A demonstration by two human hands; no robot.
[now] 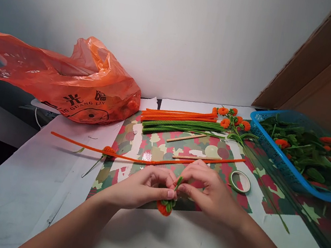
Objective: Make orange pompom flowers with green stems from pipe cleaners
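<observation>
My left hand (144, 186) and my right hand (208, 189) meet over the near middle of the table, both pinched closed on one small pipe-cleaner flower. Its orange head (164, 208) hangs below my left thumb, and its green stem (178, 182) pokes up between the fingertips of both hands. A long orange pipe cleaner (133, 159) lies across the table just beyond my fingers. A roll of tape (240, 181) lies to the right of my right hand.
Bundles of orange (179, 116) and green pipe cleaners (184, 126) lie further back with two wooden sticks (186, 138). Finished orange flowers (233, 121) lie beside a blue basket (277, 163) of more flowers at right. An orange plastic bag (73, 82) sits at back left.
</observation>
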